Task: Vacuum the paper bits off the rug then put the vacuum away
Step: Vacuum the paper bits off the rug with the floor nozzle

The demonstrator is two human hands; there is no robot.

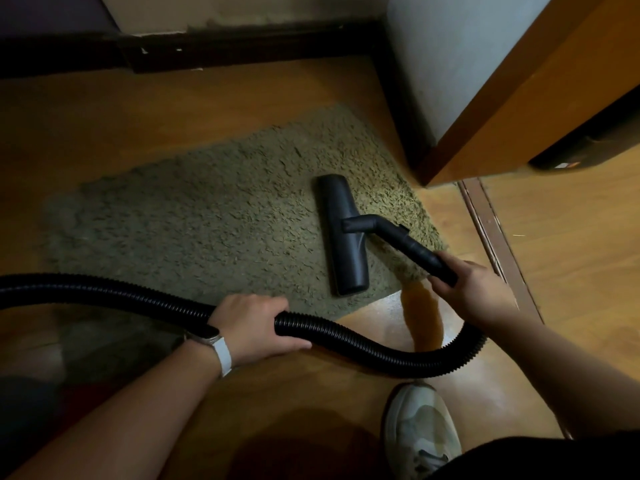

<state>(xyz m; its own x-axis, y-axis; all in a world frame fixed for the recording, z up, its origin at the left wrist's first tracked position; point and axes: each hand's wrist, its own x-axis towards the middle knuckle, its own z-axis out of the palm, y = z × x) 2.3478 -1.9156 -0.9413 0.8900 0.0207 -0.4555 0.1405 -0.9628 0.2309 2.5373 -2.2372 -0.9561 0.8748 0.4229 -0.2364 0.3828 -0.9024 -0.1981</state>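
Note:
A shaggy olive-green rug lies on the wooden floor. The black vacuum floor head rests flat on the rug's right part. Its short black tube runs back to my right hand, which grips the tube's end. From there a black ribbed hose loops under my right wrist and stretches off to the left edge. My left hand curls around the hose near the middle. I see no paper bits on the rug. The vacuum body is out of view.
A wooden door stands open at the right, with a threshold strip under it. A dark skirting board runs along the far wall. My white shoe stands on the floor at the bottom right.

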